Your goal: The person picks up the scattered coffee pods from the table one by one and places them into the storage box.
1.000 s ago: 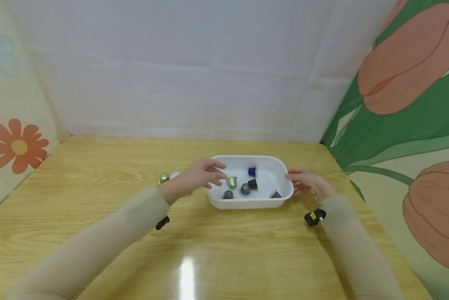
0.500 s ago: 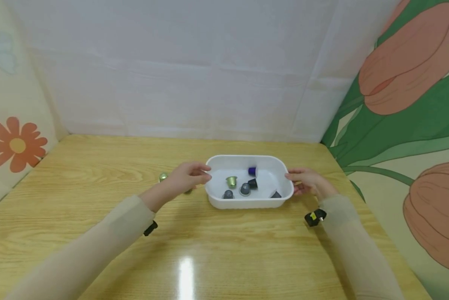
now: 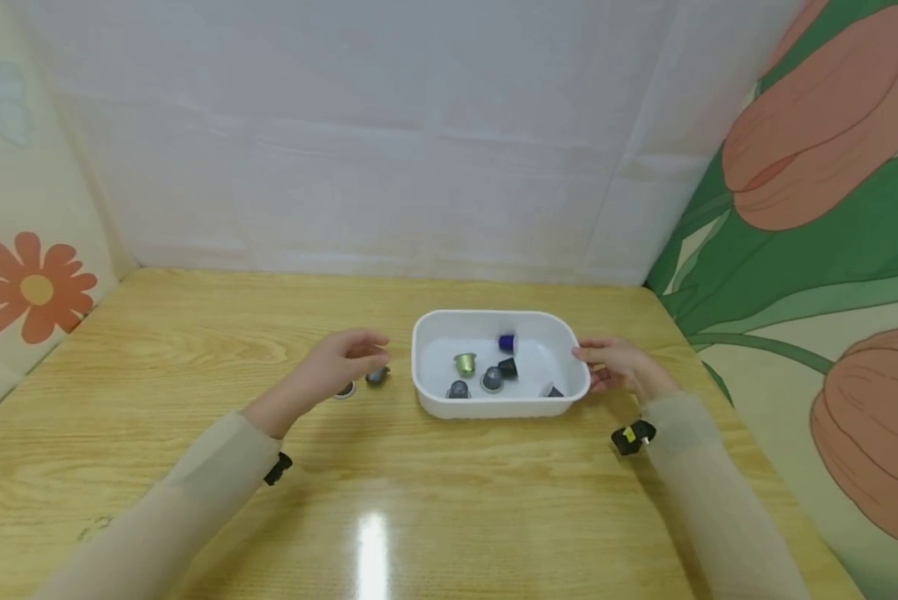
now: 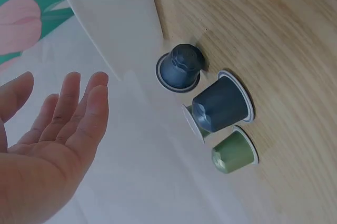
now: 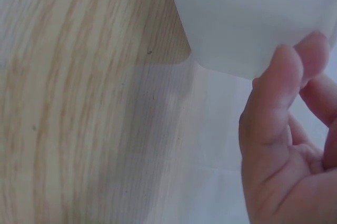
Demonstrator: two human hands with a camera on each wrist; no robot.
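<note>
My left hand (image 3: 332, 367) hovers over the table left of a white plastic tub (image 3: 494, 407), fingers loosely extended and holding nothing. Below it lie coffee capsules: a dark one (image 3: 377, 377) just under the fingertips and another dark one (image 3: 345, 390) partly covered by the hand. The left wrist view shows two dark blue capsules, one upright (image 4: 181, 69) and one on its side (image 4: 224, 103), a green capsule (image 4: 235, 151), and a mostly hidden pale-rimmed capsule (image 4: 195, 124). At the tub's right end, my right hand (image 3: 617, 364) grips the rim, thumb on top and fingers outside.
Inside the tub lie several capsules, among them a green one (image 3: 465, 364), a purple one (image 3: 506, 342), a black one (image 3: 508, 367) and a grey one (image 3: 492, 379). A white cloth (image 3: 388, 167) hangs behind the wooden table (image 3: 449, 508).
My left hand has moved left, from over the tub's left rim to above the loose capsules, now hiding the green one in the head view. The right hand stays at the tub.
</note>
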